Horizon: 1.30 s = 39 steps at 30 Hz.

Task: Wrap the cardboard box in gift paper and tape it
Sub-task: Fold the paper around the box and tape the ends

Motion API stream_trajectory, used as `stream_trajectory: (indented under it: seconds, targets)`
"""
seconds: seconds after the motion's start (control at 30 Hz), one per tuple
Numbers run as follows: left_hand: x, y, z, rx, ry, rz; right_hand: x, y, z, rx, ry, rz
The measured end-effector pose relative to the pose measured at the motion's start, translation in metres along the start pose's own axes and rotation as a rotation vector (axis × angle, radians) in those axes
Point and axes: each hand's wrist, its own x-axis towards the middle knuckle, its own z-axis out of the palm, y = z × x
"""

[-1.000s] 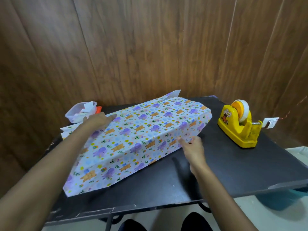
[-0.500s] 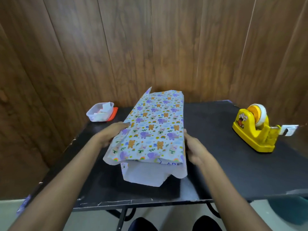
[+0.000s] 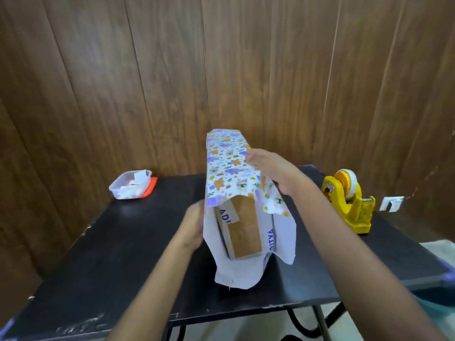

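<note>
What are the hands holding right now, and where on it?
Both hold the paper-wrapped cardboard box. The left hand grips its left side near the open end; the right hand rests on the top right edge, over the gift paper.

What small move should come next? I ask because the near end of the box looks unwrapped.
Probably fold the loose near-end flaps of the animal-print gift paper over the brown cardboard box, whose end face shows bare. The left hand and right hand both hold the parcel, and the yellow tape dispenser stands untouched on the right.
</note>
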Motion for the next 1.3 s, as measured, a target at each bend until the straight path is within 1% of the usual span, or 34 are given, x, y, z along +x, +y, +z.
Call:
stream_trajectory:
  seconds: [0.07,0.1,0.13,0.17,0.2,0.27,0.3,0.33,0.37,0.43,0.5,0.63,0.8,0.93,1.03,1.17,1.3]
  targets:
    - [0.007,0.018,-0.002,-0.014,0.045,0.123,-0.007,-0.002,-0.011,-0.105,-0.022,-0.029]
    - [0.004,0.033,0.000,0.035,0.061,0.211,-0.010,-0.005,-0.017,-0.199,-0.047,-0.067]
    - [0.001,0.048,0.004,0.139,0.052,0.317,-0.013,-0.007,-0.023,-0.313,-0.082,-0.116]
    - [-0.003,0.061,0.010,0.265,-0.020,0.401,-0.016,-0.011,-0.028,-0.416,-0.128,-0.159]
    - [-0.005,0.071,0.015,0.420,-0.128,0.446,-0.018,-0.015,-0.031,-0.507,-0.185,-0.191]
    - [-0.003,0.082,0.024,0.731,-0.336,0.428,-0.018,-0.022,-0.036,-0.647,-0.283,-0.204]
    - [0.001,0.084,0.026,0.911,-0.389,0.420,-0.017,-0.023,-0.038,-0.703,-0.310,-0.195]
    - [0.004,0.084,0.029,1.084,-0.411,0.428,-0.017,-0.024,-0.041,-0.751,-0.328,-0.185]
    - [0.008,0.083,0.031,1.215,-0.397,0.443,-0.016,-0.023,-0.044,-0.795,-0.341,-0.181]
    - [0.008,0.082,0.032,1.371,-0.321,0.479,-0.015,-0.018,-0.050,-0.849,-0.379,-0.194]
    - [0.006,0.082,0.032,1.476,-0.277,0.538,-0.016,-0.012,-0.053,-0.853,-0.371,-0.213]
    - [0.001,0.081,0.037,1.683,-0.226,0.543,-0.018,-0.003,-0.051,-0.912,-0.314,-0.290]
    - [-0.006,0.077,0.049,1.939,-0.119,0.577,-0.022,-0.001,-0.050,-0.963,-0.278,-0.282]
    - [-0.010,0.073,0.052,2.015,-0.080,0.646,-0.026,0.001,-0.045,-1.003,-0.212,-0.277]
    - [-0.016,0.073,0.055,2.104,-0.093,0.708,-0.026,0.003,-0.044,-0.982,-0.182,-0.273]
    - [-0.017,0.073,0.054,2.171,-0.164,0.775,-0.022,0.005,-0.043,-0.945,-0.171,-0.240]
    - [-0.015,0.071,0.052,2.186,-0.203,0.834,-0.024,-0.001,-0.047,-0.790,-0.218,-0.204]
